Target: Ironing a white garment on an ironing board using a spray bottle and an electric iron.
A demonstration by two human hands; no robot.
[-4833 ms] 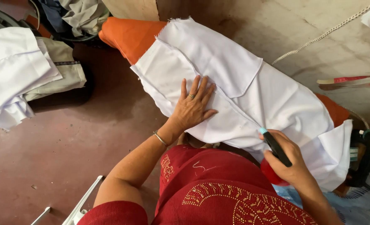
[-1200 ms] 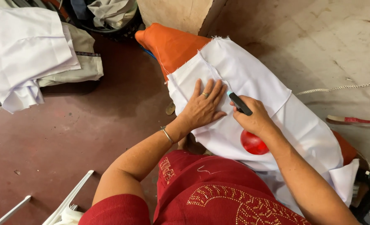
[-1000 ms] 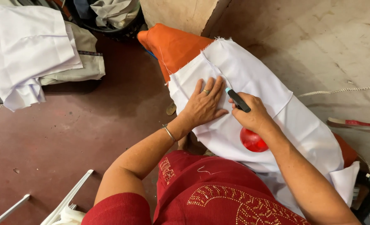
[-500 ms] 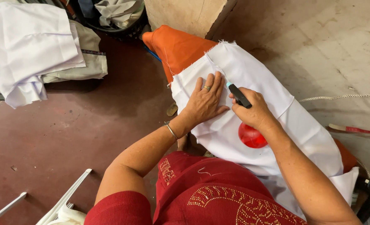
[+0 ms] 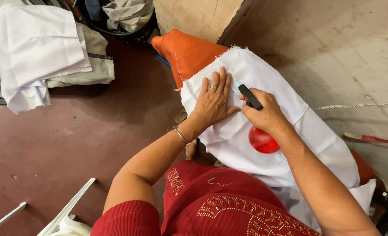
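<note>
A white cloth (image 5: 285, 105) lies spread along a narrow board with an orange cover (image 5: 183, 50). My left hand (image 5: 212, 101) presses flat on the cloth near the board's far end, fingers spread, a ring on one finger. My right hand (image 5: 266, 113) is closed around a black marker pen (image 5: 249, 96) with a pale blue tip that touches the cloth just beside my left fingers. A round red object (image 5: 263, 141) rests on the cloth under my right wrist.
A pile of folded white and beige clothes (image 5: 41, 52) lies on the dark red floor (image 5: 62, 144) at the left. A basket of garments (image 5: 124, 15) stands at the top. A white cord (image 5: 355, 105) runs across the concrete floor at the right. White plastic bars (image 5: 67, 209) show at the bottom left.
My right hand has carried the pen up the cloth from the board's near end to beside my left hand, which slid toward the orange tip. The view has shifted accordingly.
</note>
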